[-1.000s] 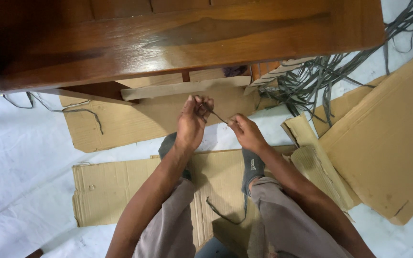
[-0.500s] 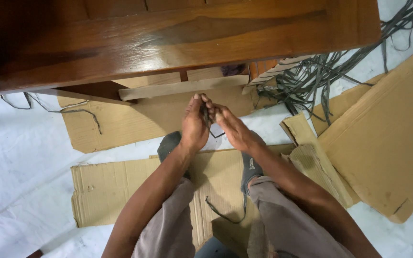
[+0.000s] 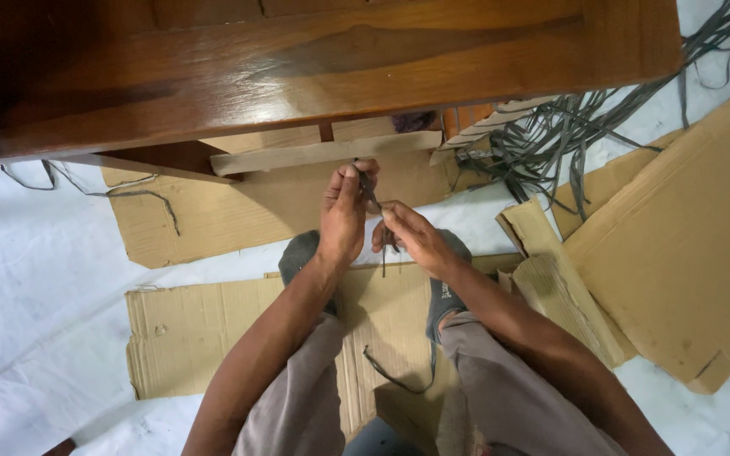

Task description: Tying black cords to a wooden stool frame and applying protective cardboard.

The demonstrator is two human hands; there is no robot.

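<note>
Bare forearms, grey-beige trousers (image 3: 500, 397), dark grey socks (image 3: 445, 295).

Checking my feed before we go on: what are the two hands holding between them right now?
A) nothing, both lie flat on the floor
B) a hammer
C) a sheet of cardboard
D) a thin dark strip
D: the left hand and right hand both pinch a thin dark strip, raised above the cardboard just below the wooden furniture edge.
</note>
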